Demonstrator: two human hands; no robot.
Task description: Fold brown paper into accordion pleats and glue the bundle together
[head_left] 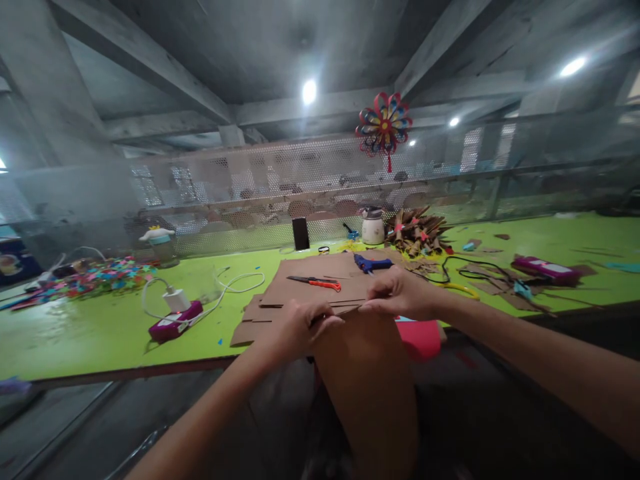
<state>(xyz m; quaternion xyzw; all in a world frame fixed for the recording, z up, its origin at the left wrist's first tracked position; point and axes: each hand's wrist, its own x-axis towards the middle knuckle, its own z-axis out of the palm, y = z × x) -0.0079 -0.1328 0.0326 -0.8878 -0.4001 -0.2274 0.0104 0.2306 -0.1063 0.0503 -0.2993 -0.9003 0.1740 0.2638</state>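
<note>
I hold the upper edge of a brown sheet [373,380] with both hands: my left hand [313,323] is closed on it near the left end of this edge, and my right hand [395,293] pinches it farther to the right. The sheet is in front of me, and its greater part hangs down past the front edge of the green table [100,340], into dark room below (the lower end is dim, so I cannot tell its exact border). Behind my hands the flat cardboard [325,265] reaches near to the table's front edge; on it lie the scissors [314,281] with orange handle and, just beyond my right hand, the blue glue gun [374,264]. A red piece [420,339] is just beside the right side of the sheet, so there the room is narrower. At left, a stretch of green surface lies between the cardboard and a purple socket block [165,331] with a white charger [176,300]; at right, a yellow curved piece [463,291] lies near my forearm. Farther back stand a black phone [301,233] and a pale jug [373,230]. About writing, the second purple block [547,270] carries a whitish label, and a dark blue box [20,260] at far left has a pale round mark; I cannot read either.
</note>
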